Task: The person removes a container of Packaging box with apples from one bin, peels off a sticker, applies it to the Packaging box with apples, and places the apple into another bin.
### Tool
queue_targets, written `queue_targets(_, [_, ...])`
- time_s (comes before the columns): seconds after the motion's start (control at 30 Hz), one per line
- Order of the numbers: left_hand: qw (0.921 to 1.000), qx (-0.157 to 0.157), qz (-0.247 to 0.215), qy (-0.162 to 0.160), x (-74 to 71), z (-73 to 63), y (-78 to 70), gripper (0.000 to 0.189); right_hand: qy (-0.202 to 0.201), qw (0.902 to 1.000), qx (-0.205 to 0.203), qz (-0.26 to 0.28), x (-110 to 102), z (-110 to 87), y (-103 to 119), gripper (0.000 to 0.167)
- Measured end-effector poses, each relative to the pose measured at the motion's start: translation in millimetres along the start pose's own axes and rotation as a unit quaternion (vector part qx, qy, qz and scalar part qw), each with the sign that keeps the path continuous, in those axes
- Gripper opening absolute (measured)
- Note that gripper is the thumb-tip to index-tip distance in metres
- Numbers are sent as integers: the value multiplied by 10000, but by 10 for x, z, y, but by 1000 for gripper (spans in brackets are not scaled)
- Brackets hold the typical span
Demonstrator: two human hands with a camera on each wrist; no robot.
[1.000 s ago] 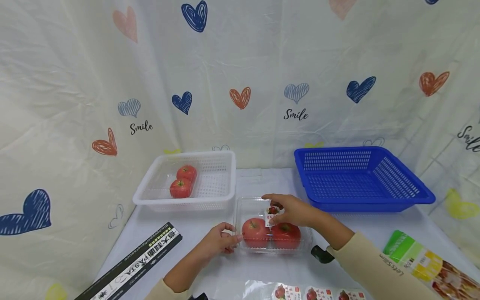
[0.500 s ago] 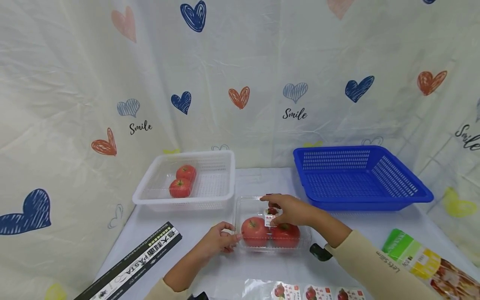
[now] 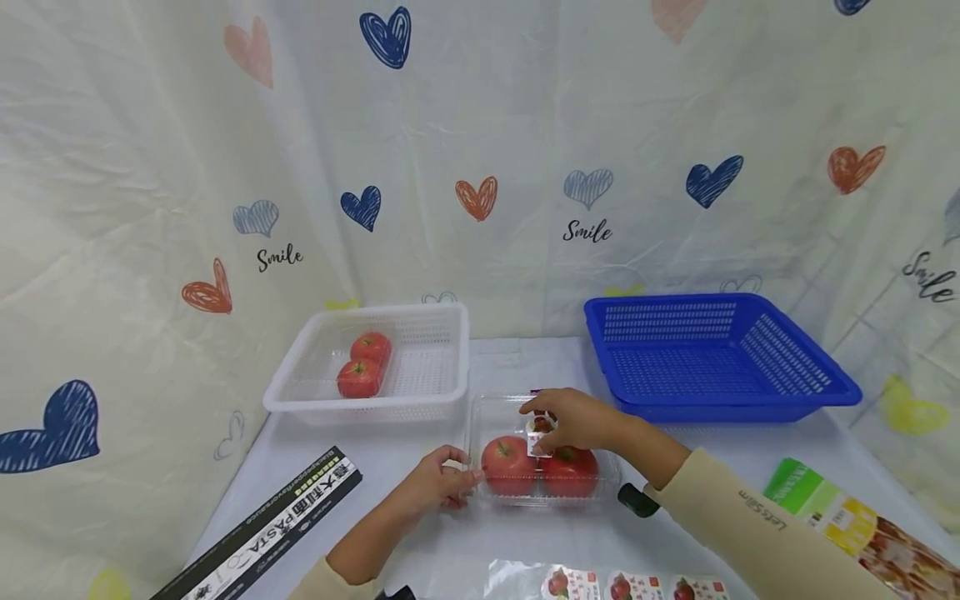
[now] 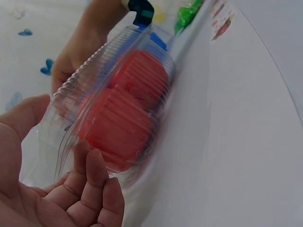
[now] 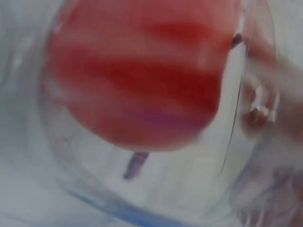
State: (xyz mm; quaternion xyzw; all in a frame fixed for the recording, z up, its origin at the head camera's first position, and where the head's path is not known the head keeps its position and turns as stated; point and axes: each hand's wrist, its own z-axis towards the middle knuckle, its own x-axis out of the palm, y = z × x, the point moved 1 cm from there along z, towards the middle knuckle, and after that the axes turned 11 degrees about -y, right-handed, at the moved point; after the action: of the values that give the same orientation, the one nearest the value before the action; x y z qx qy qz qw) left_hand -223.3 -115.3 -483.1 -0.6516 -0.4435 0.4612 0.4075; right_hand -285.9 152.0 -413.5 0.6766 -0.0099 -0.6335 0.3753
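Observation:
A clear plastic fruit box [image 3: 506, 410] with two red apples [image 3: 510, 465] inside sits at the middle of the table. My left hand [image 3: 441, 478] holds its left side; in the left wrist view the thumb is at the lid edge and curled fingers [image 4: 97, 168] are against the side. Over the lid, my right hand [image 3: 573, 421] has a small fruit-printed label [image 3: 537, 437] between thumb and fingers, the thumb on its lower right part. The right wrist view is blurred, with one apple [image 5: 142, 80] close up behind the plastic.
A white basket [image 3: 367, 405] at back left holds another clear box with two apples. A blue basket [image 3: 675, 367] stands at back right. Around the front lie a black pasta box [image 3: 270, 525], a label strip [image 3: 570, 582] and a green-yellow food packet [image 3: 847, 521].
The view has shifted slightly. My left hand stays at the box's side; my right hand's fingers shift only a little around the label on the lid.

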Motion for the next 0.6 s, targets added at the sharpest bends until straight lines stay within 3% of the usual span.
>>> queue_targets(0.27, [9999, 29, -122, 49, -1, 12, 2, 50, -349, 9974, 143, -615, 28, 100, 12, 56])
queue_targets(0.4, [9996, -17, -267, 87, 10, 30, 15, 48, -674, 9941, 26, -844, 30, 126, -21, 54])
queue_targets(0.6, [9995, -31, -306, 61, 17, 46, 25, 48, -1047, 9897, 125, -964, 45, 131, -84, 76])
